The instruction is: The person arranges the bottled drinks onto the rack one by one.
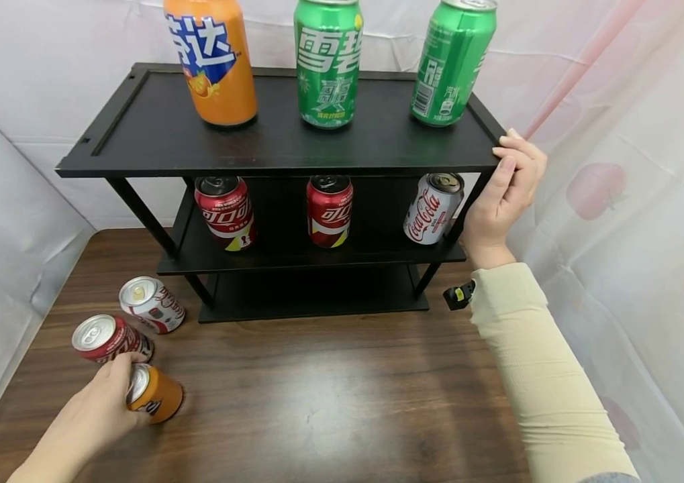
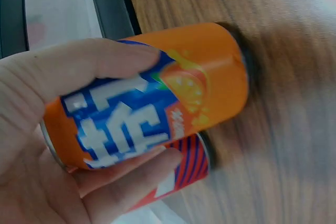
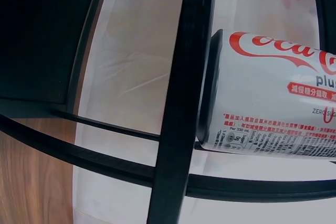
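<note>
At the lower left of the head view, my left hand [image 1: 95, 410] grips an orange soda can [image 1: 163, 397] over the wooden table. The left wrist view shows the thumb and fingers around the orange can [image 2: 210, 72], its blue label facing the camera; whether its base touches the table I cannot tell. A red cola can [image 1: 130, 342] stands right behind that hand, and a white cola can [image 1: 163, 310] beyond it. My right hand [image 1: 507, 191] holds the right front corner of the black three-tier shelf [image 1: 281, 153], fingers curled at the edge.
On the top tier stand a larger-looking orange can [image 1: 227, 87] and two green cans [image 1: 327, 80]. The middle tier carries two red cans [image 1: 329, 215] and a white Coca-Cola can [image 1: 429, 211], seen close in the right wrist view. Pale curtains [image 1: 638, 221] surround the table [image 1: 317, 402].
</note>
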The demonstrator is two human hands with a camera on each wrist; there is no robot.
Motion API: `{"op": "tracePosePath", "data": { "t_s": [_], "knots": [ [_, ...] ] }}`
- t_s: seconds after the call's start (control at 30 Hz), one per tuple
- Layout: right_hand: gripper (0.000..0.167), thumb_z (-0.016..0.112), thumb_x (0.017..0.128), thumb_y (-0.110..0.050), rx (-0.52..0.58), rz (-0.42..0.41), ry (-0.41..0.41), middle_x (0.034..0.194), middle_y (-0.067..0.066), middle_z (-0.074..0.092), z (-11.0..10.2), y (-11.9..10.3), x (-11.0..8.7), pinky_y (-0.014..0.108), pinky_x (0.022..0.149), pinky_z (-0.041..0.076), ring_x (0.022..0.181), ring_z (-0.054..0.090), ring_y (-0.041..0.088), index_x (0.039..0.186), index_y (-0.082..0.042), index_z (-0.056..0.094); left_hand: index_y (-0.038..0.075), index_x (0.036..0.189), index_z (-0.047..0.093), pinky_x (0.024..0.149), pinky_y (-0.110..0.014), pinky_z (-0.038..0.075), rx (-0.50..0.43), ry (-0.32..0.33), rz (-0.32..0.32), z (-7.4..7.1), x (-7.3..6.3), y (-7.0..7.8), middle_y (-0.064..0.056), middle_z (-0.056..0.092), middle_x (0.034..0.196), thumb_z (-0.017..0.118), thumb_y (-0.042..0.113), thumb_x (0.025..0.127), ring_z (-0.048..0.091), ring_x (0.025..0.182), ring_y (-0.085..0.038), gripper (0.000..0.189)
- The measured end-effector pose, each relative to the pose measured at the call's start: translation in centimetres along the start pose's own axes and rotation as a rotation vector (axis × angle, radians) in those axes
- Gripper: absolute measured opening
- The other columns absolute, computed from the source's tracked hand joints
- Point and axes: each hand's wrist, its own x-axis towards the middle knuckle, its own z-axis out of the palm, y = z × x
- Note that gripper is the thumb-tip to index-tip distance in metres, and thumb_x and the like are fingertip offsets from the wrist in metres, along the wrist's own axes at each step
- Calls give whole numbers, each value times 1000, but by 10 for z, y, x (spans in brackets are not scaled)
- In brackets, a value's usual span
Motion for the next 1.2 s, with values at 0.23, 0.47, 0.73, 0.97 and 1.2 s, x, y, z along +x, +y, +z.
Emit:
{"op": "tracePosePath", "data": {
  "t_s": [0.23,0.47,0.73,0.97,1.2],
  "knots": [
    [22,42,90,4,17,-16,-28,103,-1,65,-4,0,3,45,110,40,114,60,28,88,15,60,-4,124,44,66,-53,51,-40,14,-69,4,-2,5,-31,55,102,92,26,60,61,88,-39,86],
    [21,50,88,0,61,-18,-75,100,18,68,-10,3,6,47,106,44,111,61,38,87,15,64,-4,125,45,64,-55,51,-49,62,-45,9,-3,16,-31,54,105,91,27,60,61,89,-41,85],
    [11,54,87,2,195,146,-85,98,1,70,-17,-1,13,43,104,47,111,64,30,86,5,64,0,125,49,61,-51,52,-65,126,-7,15,-2,41,-25,56,104,90,24,61,63,82,-35,80],
    [17,53,88,7,231,258,-85,93,0,71,-19,-10,20,41,108,44,110,65,27,80,-2,66,4,124,52,60,-45,51,-100,242,57,18,5,69,-19,56,103,91,20,59,62,81,-30,77],
    [19,58,89,7,245,422,-68,92,4,72,-26,-7,24,31,96,52,112,65,28,76,-3,68,7,123,54,62,-44,53,-122,290,131,21,14,93,-15,56,102,91,17,58,63,81,-28,76]
  ]
}}
